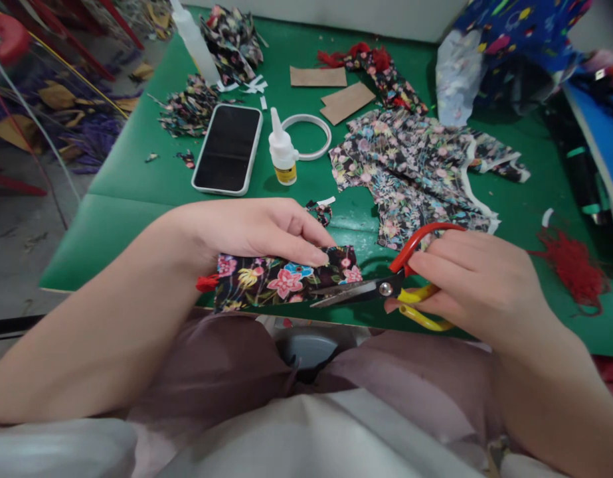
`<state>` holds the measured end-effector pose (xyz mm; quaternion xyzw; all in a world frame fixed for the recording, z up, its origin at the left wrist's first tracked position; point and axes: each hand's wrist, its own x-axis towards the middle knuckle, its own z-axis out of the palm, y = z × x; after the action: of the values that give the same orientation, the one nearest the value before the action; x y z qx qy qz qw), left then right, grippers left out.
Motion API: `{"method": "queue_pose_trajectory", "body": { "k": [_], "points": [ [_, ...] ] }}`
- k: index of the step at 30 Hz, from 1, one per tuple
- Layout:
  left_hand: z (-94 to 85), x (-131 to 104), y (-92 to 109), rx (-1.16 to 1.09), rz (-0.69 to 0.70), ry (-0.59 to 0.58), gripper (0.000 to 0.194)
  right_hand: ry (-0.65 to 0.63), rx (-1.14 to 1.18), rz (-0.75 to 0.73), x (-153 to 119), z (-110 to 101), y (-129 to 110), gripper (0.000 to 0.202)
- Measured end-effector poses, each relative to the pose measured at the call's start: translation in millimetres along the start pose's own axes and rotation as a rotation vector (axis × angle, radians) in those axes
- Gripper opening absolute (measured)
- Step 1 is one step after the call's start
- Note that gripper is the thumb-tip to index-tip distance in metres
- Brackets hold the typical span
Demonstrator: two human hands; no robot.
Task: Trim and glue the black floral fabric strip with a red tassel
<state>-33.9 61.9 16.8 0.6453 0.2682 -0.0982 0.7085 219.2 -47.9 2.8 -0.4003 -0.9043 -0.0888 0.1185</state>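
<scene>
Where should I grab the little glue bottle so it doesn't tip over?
Probably best to hold the glue bottle around its wide white body, just above the yellow label, not by the thin pointed nozzle. It stands upright on the green table, so come from the front. The phone lies close on one side and the white ring on the other, leaving the front freest.

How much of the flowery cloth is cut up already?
Some is done: scraps lie heaped beyond the phone. Right now the left hand holds a cloth strip while the right hand works the scissors at its edge. A big cloth piece waits on the table.
</scene>
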Motion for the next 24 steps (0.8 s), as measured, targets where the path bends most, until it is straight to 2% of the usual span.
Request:
{"method": "queue_pose_trajectory", "body": {
  "k": [9, 17, 21, 24],
  "points": [
    [-0.3, 1.0, -1.2, 0.001, 0.010, -0.001, 0.023, 0.003, 0.020, 0.022, -2.8, -1.6, -1.3, 0.025],
    [-1.8, -3.1, 0.0, -0.020, 0.017, 0.014, 0.021, 0.174, 0.144, 0.203, 1.7, -5.9, 3.7, 0.051],
    [-2.5, -4.2, 0.4, -0.040, 0.019, 0.021, 0.021, 0.078, 0.086, 0.174, -4.8, -6.6, 10.4, 0.063],
    [-2.6, -4.2, 1.0, -0.073, -0.004, 0.028, 0.020, 0.021, 0.022, 0.138, -9.1, -6.2, 13.2, 0.055]
  ]
}}
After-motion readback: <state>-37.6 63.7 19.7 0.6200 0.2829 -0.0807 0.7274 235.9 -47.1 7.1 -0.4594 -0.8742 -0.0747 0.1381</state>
